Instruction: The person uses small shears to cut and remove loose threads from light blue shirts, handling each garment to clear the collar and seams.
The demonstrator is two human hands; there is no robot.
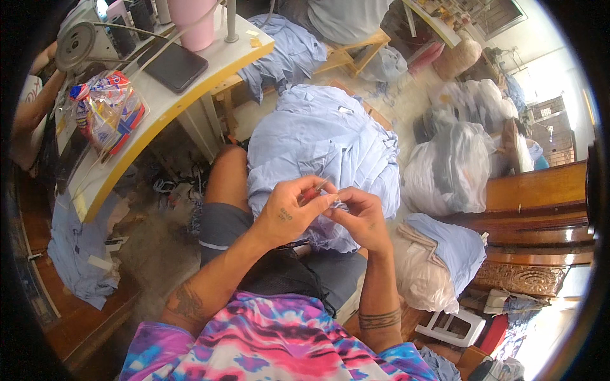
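A red tool is held by the fingers of the left hand, which are curled closed around its handle; its slim tip is pointed toward one o'clock. The fingers of the right hand are drawn almost together, right beside the left fingertips; whether cloth or thread is pinched there cannot be told. Dark lettering is borne on the back of the left hand.

The blue cloth is heaped at twelve o'clock from the hands, its near folds spread beneath them. On its far part, also at twelve, a small white label is seen; any writing on it is too small to be read.

At ten o'clock the white tabletop is edged in yellow. On it a shiny packet is laid, boldly printed in red, blue and white. Between ten and eleven a black slab is placed, and at eleven a pink cup is stood.

Near nine, below the tabletop, a blue garment is draped, with white tags on it. Between two and three a clear bag is set; near four, folded cloth is stacked.
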